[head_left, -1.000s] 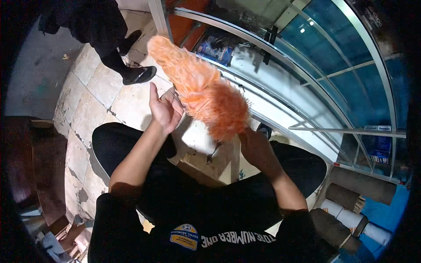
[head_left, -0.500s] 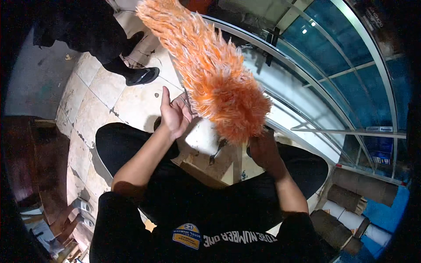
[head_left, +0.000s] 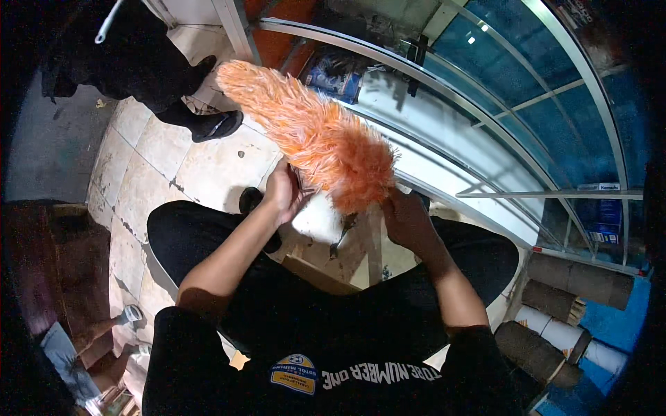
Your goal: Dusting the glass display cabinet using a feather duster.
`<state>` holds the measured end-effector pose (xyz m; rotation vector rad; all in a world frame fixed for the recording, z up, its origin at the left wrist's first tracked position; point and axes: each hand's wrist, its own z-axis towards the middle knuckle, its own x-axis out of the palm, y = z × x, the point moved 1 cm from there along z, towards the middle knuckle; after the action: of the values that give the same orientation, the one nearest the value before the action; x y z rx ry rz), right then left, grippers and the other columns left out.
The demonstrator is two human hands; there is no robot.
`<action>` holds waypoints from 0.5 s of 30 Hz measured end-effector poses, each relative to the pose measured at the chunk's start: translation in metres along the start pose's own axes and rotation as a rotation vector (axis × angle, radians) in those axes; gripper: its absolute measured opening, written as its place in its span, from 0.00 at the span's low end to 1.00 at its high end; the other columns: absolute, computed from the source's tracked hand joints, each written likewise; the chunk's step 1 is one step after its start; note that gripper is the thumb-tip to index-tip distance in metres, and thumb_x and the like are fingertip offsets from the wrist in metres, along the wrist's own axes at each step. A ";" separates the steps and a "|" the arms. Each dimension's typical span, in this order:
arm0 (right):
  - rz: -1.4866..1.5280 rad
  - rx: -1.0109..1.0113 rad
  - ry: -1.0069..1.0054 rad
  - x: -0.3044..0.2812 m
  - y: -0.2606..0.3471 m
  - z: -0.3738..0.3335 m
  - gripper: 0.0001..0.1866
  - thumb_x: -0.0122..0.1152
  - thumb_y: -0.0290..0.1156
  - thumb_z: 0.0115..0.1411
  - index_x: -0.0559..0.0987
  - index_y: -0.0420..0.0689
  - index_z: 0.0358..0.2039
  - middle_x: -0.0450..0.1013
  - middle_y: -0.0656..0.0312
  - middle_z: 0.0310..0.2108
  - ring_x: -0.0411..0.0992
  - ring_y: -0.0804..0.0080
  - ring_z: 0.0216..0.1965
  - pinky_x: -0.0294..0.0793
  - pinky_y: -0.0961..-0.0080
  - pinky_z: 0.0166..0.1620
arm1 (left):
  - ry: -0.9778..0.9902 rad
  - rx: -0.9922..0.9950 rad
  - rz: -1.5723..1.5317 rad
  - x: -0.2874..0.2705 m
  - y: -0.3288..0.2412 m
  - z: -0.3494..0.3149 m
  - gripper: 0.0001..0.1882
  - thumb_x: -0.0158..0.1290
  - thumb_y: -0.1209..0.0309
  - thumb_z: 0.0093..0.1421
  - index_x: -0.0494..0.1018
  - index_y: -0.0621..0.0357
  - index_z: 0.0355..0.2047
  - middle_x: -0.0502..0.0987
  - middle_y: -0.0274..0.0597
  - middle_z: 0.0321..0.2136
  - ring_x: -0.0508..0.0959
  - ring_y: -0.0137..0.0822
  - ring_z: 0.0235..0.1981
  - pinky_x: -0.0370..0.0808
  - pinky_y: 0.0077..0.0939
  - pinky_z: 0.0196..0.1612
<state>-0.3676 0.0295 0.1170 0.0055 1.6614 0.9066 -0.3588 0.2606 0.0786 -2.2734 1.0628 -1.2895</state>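
Note:
A long, fluffy orange-and-white duster [head_left: 312,132] lies at a slant in front of me, its narrow end toward the upper left. My right hand [head_left: 409,220] is closed at its thick near end, with the fingertips hidden under the fibres. Against the lower left side of the fluff, my left hand [head_left: 282,193] has its fingers curled. A thin dark metallic edge shows by those fingers, but what it belongs to is hidden. Below the hands, a brown board-like piece [head_left: 319,275] rests between my crossed legs.
To the right stands a glass display case [head_left: 485,118] with a metal frame. Dark and white rolls [head_left: 548,322] lie on blue material at the lower right. Another person's sandalled foot [head_left: 216,127] is on the tiled floor [head_left: 149,156]. A further person's feet show at lower left.
The duster has come lower and a little left, and its far end is now fully in view. My right hand moved with it. My left thumb has folded in from its raised position.

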 end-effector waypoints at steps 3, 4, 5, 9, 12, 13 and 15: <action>0.004 -0.075 -0.041 0.003 -0.006 -0.002 0.10 0.46 0.30 0.58 0.68 0.39 0.38 0.68 0.43 0.20 0.69 0.45 0.23 0.66 0.55 0.26 | -0.056 -0.082 0.113 -0.035 0.013 0.019 0.22 0.34 0.58 0.64 0.62 0.60 0.50 0.71 0.46 0.43 0.74 0.38 0.41 0.73 0.30 0.41; 0.007 -0.115 -0.063 0.006 -0.007 -0.001 0.10 0.46 0.30 0.58 0.68 0.39 0.39 0.69 0.43 0.20 0.69 0.45 0.23 0.66 0.55 0.26 | -0.086 -0.120 0.170 -0.045 0.015 0.023 0.19 0.37 0.61 0.64 0.63 0.60 0.49 0.73 0.46 0.41 0.75 0.36 0.38 0.75 0.28 0.38; -0.002 -0.109 -0.070 0.008 -0.011 -0.002 0.10 0.46 0.30 0.58 0.68 0.39 0.39 0.69 0.43 0.20 0.69 0.45 0.23 0.66 0.55 0.26 | -0.073 -0.121 0.173 -0.035 0.013 0.022 0.19 0.37 0.61 0.64 0.63 0.60 0.49 0.73 0.46 0.41 0.75 0.36 0.38 0.75 0.28 0.38; -0.024 -0.115 -0.054 0.021 -0.008 -0.008 0.11 0.46 0.31 0.59 0.69 0.39 0.38 0.69 0.44 0.21 0.70 0.46 0.24 0.67 0.56 0.26 | -0.099 -0.024 0.252 -0.006 0.015 0.003 0.12 0.42 0.67 0.62 0.66 0.59 0.42 0.74 0.42 0.29 0.73 0.31 0.26 0.73 0.24 0.28; 0.070 -0.031 0.120 0.025 -0.001 -0.004 0.11 0.46 0.32 0.59 0.70 0.40 0.38 0.70 0.45 0.22 0.70 0.46 0.25 0.68 0.55 0.29 | -0.180 -0.039 0.125 -0.001 0.018 0.001 0.09 0.43 0.69 0.61 0.67 0.59 0.40 0.72 0.36 0.24 0.66 0.26 0.18 0.66 0.19 0.21; 0.073 -0.031 0.113 0.026 -0.002 -0.003 0.11 0.46 0.32 0.59 0.70 0.40 0.38 0.70 0.45 0.22 0.70 0.46 0.25 0.68 0.55 0.29 | -0.178 -0.037 0.133 -0.002 0.014 -0.001 0.09 0.43 0.69 0.61 0.67 0.59 0.40 0.72 0.36 0.24 0.66 0.26 0.18 0.66 0.19 0.21; 0.057 0.054 0.147 0.026 -0.010 -0.002 0.11 0.47 0.34 0.59 0.70 0.41 0.38 0.70 0.45 0.24 0.70 0.46 0.26 0.69 0.54 0.30 | -0.098 -0.157 0.396 -0.005 0.003 -0.004 0.11 0.44 0.70 0.61 0.66 0.59 0.43 0.73 0.38 0.29 0.71 0.28 0.22 0.69 0.19 0.22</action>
<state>-0.3729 0.0337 0.0903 0.0232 1.8303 0.9226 -0.3651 0.2625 0.0765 -2.0625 1.5279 -0.9539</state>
